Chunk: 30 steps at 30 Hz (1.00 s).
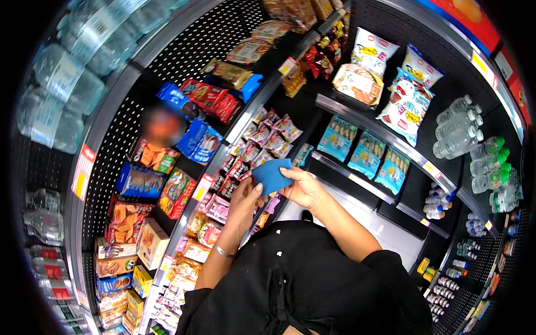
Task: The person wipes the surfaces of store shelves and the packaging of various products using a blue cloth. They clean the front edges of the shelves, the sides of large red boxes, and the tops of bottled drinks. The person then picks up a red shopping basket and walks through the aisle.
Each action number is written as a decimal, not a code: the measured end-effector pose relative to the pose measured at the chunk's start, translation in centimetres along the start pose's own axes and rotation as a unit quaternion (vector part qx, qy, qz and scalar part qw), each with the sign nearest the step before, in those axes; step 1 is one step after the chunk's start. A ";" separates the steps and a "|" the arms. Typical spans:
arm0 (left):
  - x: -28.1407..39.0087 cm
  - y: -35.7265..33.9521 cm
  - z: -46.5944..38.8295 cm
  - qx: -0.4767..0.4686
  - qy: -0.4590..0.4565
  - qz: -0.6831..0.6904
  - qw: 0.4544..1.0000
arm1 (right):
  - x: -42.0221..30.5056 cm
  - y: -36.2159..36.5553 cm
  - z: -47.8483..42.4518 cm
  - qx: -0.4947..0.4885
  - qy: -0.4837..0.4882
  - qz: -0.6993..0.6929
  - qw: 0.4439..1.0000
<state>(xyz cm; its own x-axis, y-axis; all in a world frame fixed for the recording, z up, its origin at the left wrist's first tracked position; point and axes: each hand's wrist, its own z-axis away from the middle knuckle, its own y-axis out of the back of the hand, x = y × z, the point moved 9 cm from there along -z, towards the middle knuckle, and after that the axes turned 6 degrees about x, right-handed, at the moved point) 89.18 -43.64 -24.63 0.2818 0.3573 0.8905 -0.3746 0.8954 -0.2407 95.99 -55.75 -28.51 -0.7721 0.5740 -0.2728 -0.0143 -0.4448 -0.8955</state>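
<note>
A small blue cloth (271, 177) is stretched between my two hands in front of my chest. My left hand (245, 200) pinches its lower left side, thumb on top, and a silver bracelet circles that wrist. At the cloth's right edge, my right hand (305, 186) grips with the thumb on top and the fingers beneath. Behind the cloth lie small wrapped candies (272, 136) on a shelf, and pink packets (217, 208) are beside my left hand.
Shelves on the left hold boxed biscuits (130, 220), blue snack packs (200, 141) and large water bottles (69, 73). To the right are light blue snack bags (365, 154), puffed snack bags (404, 104) and clear bottles (456, 134). Metal shelf edges (379, 125) flank my hands; white floor tiles (377, 226) show below.
</note>
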 end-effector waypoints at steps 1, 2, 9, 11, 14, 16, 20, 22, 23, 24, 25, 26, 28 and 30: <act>0.2 -1.8 -0.5 -0.019 -0.006 0.004 1.000 | -0.8 0.9 0.6 0.020 0.018 0.010 1.000; -0.6 -2.4 -1.1 -0.007 -0.001 -0.008 1.000 | -1.5 1.4 1.3 0.019 0.034 0.029 0.999; -4.0 -5.6 -5.2 -0.003 -0.040 -0.148 0.988 | -3.8 10.9 4.3 0.199 0.075 0.194 0.958; -5.9 -6.0 -6.6 -0.025 -0.019 -0.147 0.989 | -4.3 12.5 4.6 0.239 0.096 0.218 0.941; -7.7 -7.5 -8.6 -0.047 0.011 -0.180 0.982 | -5.4 15.2 4.7 0.279 0.113 0.262 0.917; -8.3 -9.0 -10.4 -0.070 0.027 -0.178 0.981 | -7.1 15.3 5.1 0.289 0.135 0.221 0.922; -8.3 -13.7 -14.7 -0.110 0.033 -0.142 0.983 | -12.0 15.0 4.9 0.304 0.206 0.158 0.917; -7.4 -16.5 -17.2 -0.133 0.027 -0.124 0.983 | -14.9 15.1 4.6 0.321 0.231 0.124 0.910; -7.2 -17.4 -18.6 -0.158 0.019 -0.132 0.978 | -15.9 15.2 3.9 0.308 0.250 0.093 0.913; -6.8 -18.5 -19.8 -0.160 0.005 -0.131 0.978 | -17.0 15.0 3.5 0.314 0.256 0.075 0.911; -6.4 -19.5 -21.0 -0.162 -0.009 -0.130 0.978 | -18.1 14.6 2.9 0.320 0.260 0.058 0.909; -6.0 -20.4 -22.4 -0.156 -0.007 -0.110 0.982 | -19.3 14.8 1.7 0.310 0.272 0.032 0.910; -6.2 -21.0 -25.2 -0.153 0.004 -0.089 0.984 | -20.5 16.0 -0.5 0.322 0.281 -0.036 0.903; -6.6 -21.1 -27.4 -0.126 0.010 -0.053 0.991 | -21.1 16.5 -2.6 0.319 0.296 -0.109 0.894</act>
<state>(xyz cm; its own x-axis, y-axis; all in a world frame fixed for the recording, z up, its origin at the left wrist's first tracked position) 119.41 -57.57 -35.99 0.3262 0.2600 0.9089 -0.1110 0.9653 -0.2363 113.73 -73.41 -38.44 -0.2387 0.8743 -0.4226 -0.6285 -0.4708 -0.6191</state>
